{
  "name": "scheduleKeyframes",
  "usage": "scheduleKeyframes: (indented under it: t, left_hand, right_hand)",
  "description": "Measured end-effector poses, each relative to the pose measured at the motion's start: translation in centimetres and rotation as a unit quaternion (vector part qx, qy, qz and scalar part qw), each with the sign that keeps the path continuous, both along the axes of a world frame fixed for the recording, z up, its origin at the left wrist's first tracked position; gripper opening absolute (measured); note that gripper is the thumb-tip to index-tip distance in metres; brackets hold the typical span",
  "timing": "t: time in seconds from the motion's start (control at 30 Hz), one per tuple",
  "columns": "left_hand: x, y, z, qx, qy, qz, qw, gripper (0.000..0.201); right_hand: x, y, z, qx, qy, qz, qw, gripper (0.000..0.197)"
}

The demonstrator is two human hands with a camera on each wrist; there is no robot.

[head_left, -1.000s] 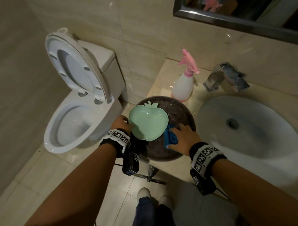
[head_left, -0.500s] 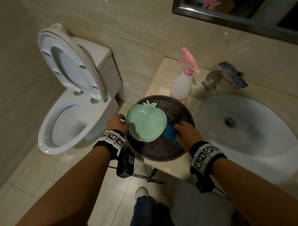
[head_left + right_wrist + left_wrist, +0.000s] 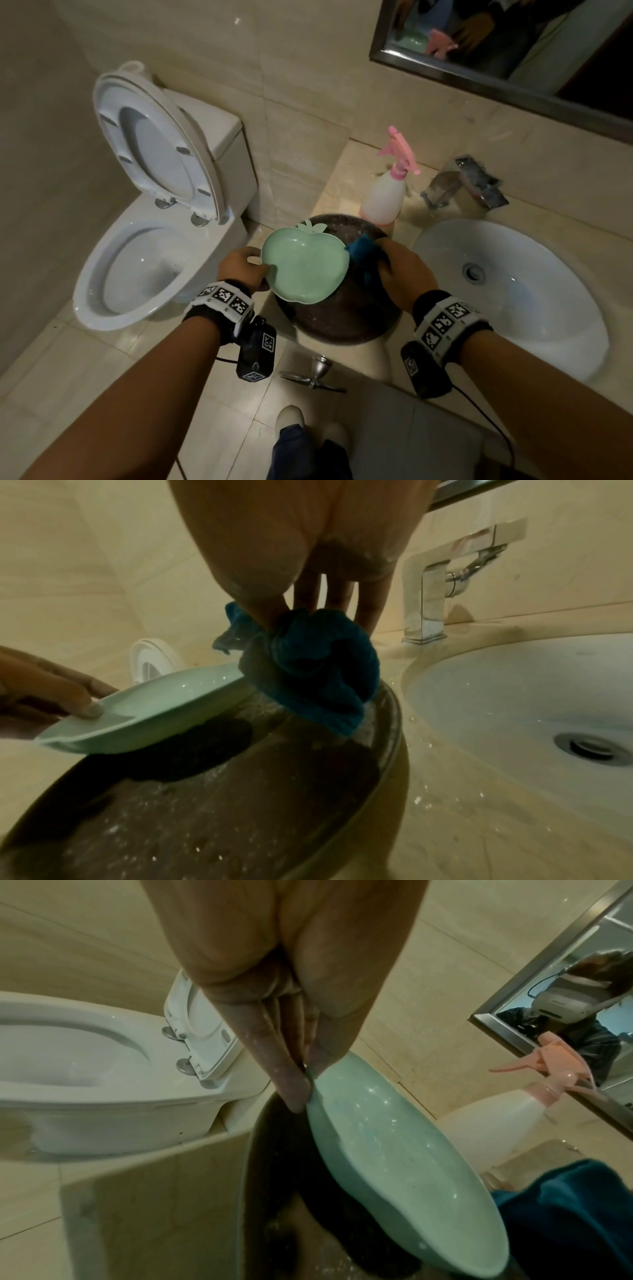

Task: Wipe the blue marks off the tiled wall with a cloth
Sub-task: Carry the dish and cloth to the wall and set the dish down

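At the centre of the head view the left hand (image 3: 244, 270) has its grip pinched on the left rim of a pale green apple-shaped dish (image 3: 305, 265), thumb on top and fingers beneath, holding it tilted above a dark round basin (image 3: 346, 318) that sits at the left end of the beige desk (image 3: 346, 192). The left wrist view shows the same pinch at the dish edge (image 3: 310, 1088), with faint bluish streaks on the wet inside of the dish (image 3: 377, 1139). Just right of the dish, the right hand (image 3: 402, 270) has its grip clamped on a bunched blue cloth (image 3: 361, 253); in the right wrist view the cloth (image 3: 308, 666) hangs from thumb and fingers, touching the dish's right rim and reaching down to the basin's speckled inner wall (image 3: 240, 818). Above the basin in the frame stands a white spray bottle with a pink trigger (image 3: 385, 192), and to its right a chrome tap (image 3: 462, 185) over a white sink (image 3: 548, 308). A toilet with raised seat (image 3: 154, 192) fills the left of the frame, and a mirror (image 3: 513, 44) the upper right. Whether the tiled wall (image 3: 291, 85) carries blue marks cannot be told.
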State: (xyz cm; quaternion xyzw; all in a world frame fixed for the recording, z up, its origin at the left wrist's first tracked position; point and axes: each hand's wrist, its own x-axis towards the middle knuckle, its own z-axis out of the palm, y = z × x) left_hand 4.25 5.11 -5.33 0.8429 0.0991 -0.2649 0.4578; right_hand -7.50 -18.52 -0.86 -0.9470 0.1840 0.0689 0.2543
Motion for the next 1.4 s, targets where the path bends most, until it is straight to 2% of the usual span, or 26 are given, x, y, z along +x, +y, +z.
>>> scheduleKeyframes:
  t: [0.1,0.33,0.5,0.67,0.8,0.87,1.0,1.23,1.4]
  left_hand:
    - [0.2,1.8,1.6,-0.010,-0.005,0.015,1.000,0.034]
    - [-0.7,6.7,4.5,0.016,-0.045,0.051,0.998,0.030]
    - [-3.0,10.4,6.0,0.013,-0.050,0.130,0.990,0.024]
    - [-7.9,14.5,6.8,-0.018,-0.054,0.250,0.966,0.027]
    - [-13.9,17.6,7.3,-0.039,-0.070,0.356,0.931,0.026]
    - [-17.5,19.2,7.6,-0.045,-0.077,0.409,0.908,0.025]
    - [-25.1,22.2,8.2,-0.041,-0.092,0.495,0.863,0.030]
    - [-39.9,27.1,9.6,-0.031,-0.119,0.638,0.760,0.027]
    - [-51.5,30.0,10.1,-0.017,-0.119,0.708,0.696,0.028]
  right_hand:
    - [0.7,1.5,1.4,0.026,-0.020,0.006,0.999,0.035]
    - [4.0,4.7,3.5,0.040,-0.077,0.064,0.994,0.022]
    - [6.3,8.2,5.1,0.048,-0.070,0.137,0.987,0.026]
    - [7.1,12.4,5.8,0.065,-0.082,0.232,0.967,0.024]
    - [6.4,17.0,6.1,0.096,-0.100,0.308,0.941,0.020]
    - [5.6,19.8,6.1,0.105,-0.116,0.363,0.919,0.019]
    - [2.6,25.7,5.8,0.083,-0.097,0.457,0.880,0.022]
    - [-7.5,36.3,6.5,0.059,-0.108,0.602,0.789,0.030]
    - [-16.8,43.5,7.7,0.092,-0.072,0.677,0.726,0.027]
